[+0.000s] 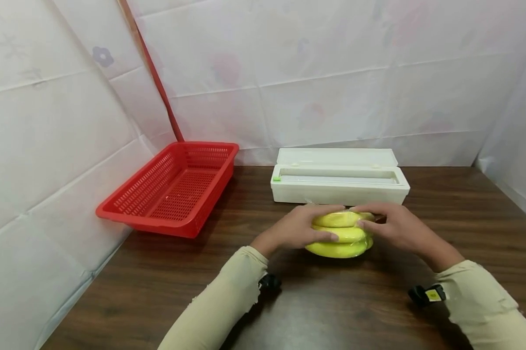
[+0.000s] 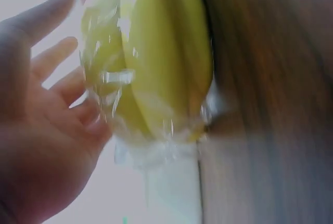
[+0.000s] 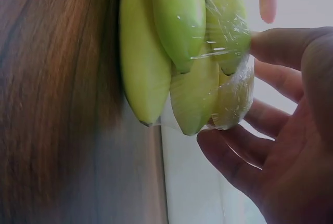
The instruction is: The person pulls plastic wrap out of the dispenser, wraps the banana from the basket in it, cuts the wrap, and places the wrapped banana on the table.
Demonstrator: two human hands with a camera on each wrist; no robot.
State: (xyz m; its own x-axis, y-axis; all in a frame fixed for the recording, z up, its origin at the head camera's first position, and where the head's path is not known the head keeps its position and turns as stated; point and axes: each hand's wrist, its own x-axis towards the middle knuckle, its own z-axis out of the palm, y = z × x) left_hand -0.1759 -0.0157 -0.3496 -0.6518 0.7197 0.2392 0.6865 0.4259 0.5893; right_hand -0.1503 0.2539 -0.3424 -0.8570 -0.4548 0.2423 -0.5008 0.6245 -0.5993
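A bunch of yellow-green bananas [image 1: 339, 249] wrapped in shiny clear plastic film sits on the table between both hands. My left hand [image 1: 295, 227] holds its left side, thumb across the front and fingers over the top. From the right, my right hand [image 1: 396, 226] grips the other end, its thumb against the film. In the right wrist view, the banana tips [image 3: 190, 122] show under the wrap, with the right fingers [image 3: 234, 156] curved around the end. Wrinkled film glints over the bananas [image 2: 156, 62] in the left wrist view.
Behind the bananas stands a white film dispenser box [image 1: 339, 194] with its lid [image 1: 337, 156] raised. A red perforated basket [image 1: 193, 221] is at the back left of the dark wooden table [image 1: 332, 311]. Pale patterned sheeting [image 1: 263, 63] encloses the back and sides.
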